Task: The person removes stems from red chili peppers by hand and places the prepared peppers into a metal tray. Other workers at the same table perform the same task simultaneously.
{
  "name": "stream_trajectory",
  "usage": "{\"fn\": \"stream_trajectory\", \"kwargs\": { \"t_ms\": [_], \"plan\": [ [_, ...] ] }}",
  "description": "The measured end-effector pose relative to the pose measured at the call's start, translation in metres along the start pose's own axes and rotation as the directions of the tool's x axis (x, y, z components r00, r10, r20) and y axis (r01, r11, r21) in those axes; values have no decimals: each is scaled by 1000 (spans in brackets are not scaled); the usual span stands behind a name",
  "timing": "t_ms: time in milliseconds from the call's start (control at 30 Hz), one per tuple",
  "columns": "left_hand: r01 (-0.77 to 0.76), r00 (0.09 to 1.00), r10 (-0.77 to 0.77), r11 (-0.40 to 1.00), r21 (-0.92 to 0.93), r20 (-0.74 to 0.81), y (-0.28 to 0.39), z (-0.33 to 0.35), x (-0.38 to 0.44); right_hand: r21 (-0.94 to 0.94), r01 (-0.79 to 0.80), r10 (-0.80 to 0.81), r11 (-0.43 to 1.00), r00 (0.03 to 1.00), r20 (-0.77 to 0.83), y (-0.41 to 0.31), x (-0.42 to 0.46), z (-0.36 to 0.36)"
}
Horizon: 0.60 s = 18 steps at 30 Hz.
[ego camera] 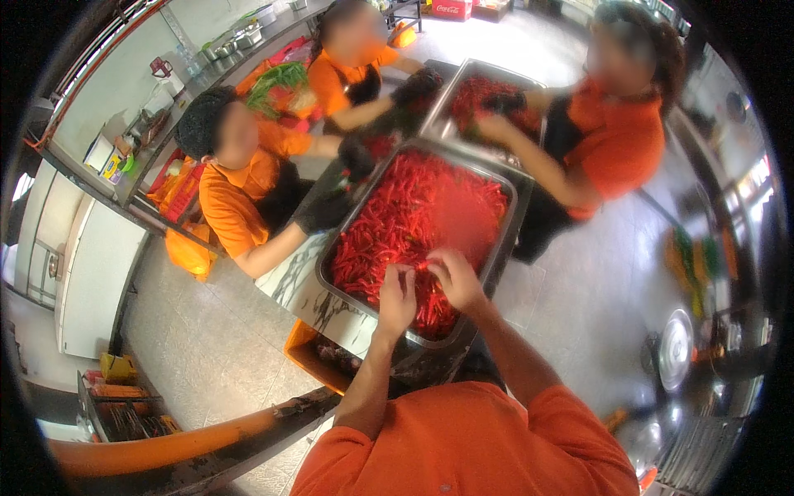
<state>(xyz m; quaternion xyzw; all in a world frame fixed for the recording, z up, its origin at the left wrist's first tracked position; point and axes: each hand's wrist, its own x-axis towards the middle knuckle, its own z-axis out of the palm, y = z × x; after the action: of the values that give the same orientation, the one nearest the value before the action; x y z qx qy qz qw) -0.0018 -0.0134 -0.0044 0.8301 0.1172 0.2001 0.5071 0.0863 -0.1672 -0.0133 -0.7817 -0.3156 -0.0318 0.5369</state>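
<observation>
A deep metal tray (510, 218) full of red chili peppers (384, 229) lies before me on the table. Over its near end, my right hand (458, 282) pinches a red chili (422, 265) between thumb and fingers. My left hand (397, 301) is at the chili's other end, its thumb and forefinger close together there. Both hands are bare and just above the heap. The blur and the small size hide how much of the chili lies inside the fingers.
A second metal tray (462, 77) of chilies stands beyond mine. Two co-workers in black gloves work along the left; another person is at the right. An orange crate (304, 347) sits below the marble-patterned tabletop (298, 273). An orange rail (217, 437) runs at lower left.
</observation>
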Motion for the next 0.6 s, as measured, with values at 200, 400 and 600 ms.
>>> {"fn": "stream_trajectory", "kwargs": {
  "t_ms": [200,400,600],
  "plan": [
    [-56,998,56,998,-22,20,-11,1,0,-97,56,-52,994,998,40,9,0,-2],
    [-63,998,64,997,-46,20,-14,3,0,-139,109,-99,984,992,73,7,0,-1],
    [-147,989,147,989,-29,6,-12,3,-1,-184,162,-133,969,978,161,13,0,-5]
  ]
}}
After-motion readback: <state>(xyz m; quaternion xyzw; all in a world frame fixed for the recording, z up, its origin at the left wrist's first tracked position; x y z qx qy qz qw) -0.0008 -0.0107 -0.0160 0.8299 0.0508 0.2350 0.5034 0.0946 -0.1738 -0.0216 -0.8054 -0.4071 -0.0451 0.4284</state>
